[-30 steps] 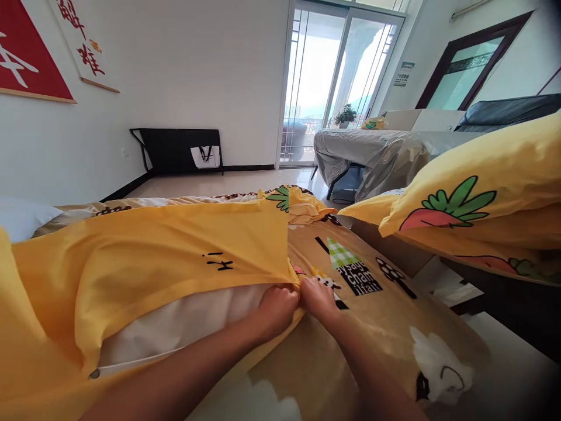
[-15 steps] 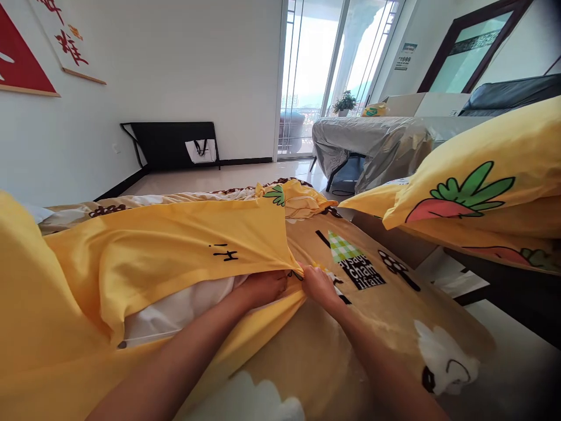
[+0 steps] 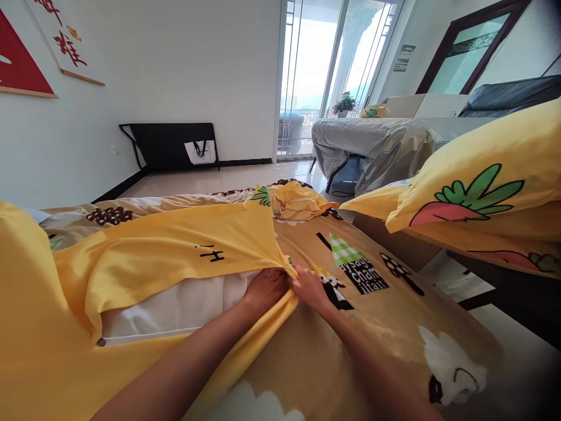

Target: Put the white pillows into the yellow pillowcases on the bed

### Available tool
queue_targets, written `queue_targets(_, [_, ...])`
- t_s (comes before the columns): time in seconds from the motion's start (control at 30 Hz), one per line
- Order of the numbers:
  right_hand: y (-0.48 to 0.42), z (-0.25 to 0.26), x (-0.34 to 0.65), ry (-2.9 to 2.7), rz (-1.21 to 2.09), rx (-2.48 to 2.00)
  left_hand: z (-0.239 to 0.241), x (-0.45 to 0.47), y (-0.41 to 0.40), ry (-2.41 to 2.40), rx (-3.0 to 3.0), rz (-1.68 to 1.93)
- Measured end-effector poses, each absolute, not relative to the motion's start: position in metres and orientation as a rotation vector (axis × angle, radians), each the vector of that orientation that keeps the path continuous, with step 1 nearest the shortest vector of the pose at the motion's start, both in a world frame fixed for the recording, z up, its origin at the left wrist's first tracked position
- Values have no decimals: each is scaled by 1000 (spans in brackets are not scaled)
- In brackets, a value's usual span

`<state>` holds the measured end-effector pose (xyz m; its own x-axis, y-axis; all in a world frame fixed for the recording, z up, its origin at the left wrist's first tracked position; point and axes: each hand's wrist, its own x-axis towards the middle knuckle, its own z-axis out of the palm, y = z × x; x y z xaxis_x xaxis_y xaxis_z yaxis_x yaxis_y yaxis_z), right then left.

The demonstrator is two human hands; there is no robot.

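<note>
So I've got my right hand clamped on a gathered corner of the yellow cover, fingers curled tight round the bunched fabric. My left hand sits right beside it at 9 o'clock, reaching in at the open edge with the knuckles bent. Its fingertips are tucked out of sight, so from the feed I honestly can't tell whether they're pinching anything.

Why hold it like that? My read: the right fist anchors the corner so the cloth pulls taut, which would explain the creases fanning out toward 10 o'clock, and the left is in there so the corner gets handled from inside and outside at once.

Taking the hands as the middle of the dial, the cover spreads from 8 round to 11, its near lip sagging toward 7. The white filling shows through the gap just below 9, close by my left wrist and well clear of my right fingers. All of it lies flat on the tan patterned bedspread, which I reckon is handy backing for pulling cloth about. Crumpled yellow cloth sits at 12, carrot-print pillow at 2.
</note>
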<state>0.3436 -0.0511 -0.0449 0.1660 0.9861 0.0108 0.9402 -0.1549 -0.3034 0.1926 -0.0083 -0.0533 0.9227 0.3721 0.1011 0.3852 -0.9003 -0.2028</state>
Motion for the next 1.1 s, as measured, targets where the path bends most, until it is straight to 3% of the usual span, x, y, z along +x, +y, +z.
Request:
queue_targets(0.3, [-32, -48, 338, -1831, 249, -2327, -61, 190, 2, -722, -2836, -72])
queue_targets(0.63, [26, -21, 335, -1888, 225, -2023, -48, 182, 40, -982, -2729, -107])
queue_targets(1.1, [18, -44, 363, -1706, 415, -1984, -26, 214, 43, -726, -2882, 136])
